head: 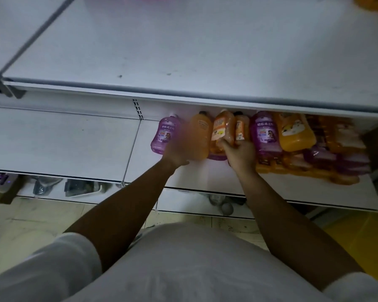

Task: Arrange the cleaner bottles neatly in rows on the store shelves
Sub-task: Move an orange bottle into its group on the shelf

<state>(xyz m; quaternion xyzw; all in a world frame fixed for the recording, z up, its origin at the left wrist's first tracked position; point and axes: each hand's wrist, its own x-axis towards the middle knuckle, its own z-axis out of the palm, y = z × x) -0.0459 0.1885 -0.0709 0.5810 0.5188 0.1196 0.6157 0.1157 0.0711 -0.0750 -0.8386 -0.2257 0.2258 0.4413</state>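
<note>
Purple and orange cleaner bottles lie bunched on the lower white shelf, under the upper shelf. My left hand is motion-blurred and grips the left side of an orange bottle, just right of a purple bottle. My right hand holds the lower part of a pale orange bottle, with a narrow orange bottle against its fingers. To the right lie another purple bottle, a yellow-orange bottle and a blurred heap of several more bottles.
The wide white upper shelf overhangs the bottles and hides their tops. A slotted upright and a divider split the lower shelf; its left bay is bare. Packaged goods sit on the bottom level above the tiled floor.
</note>
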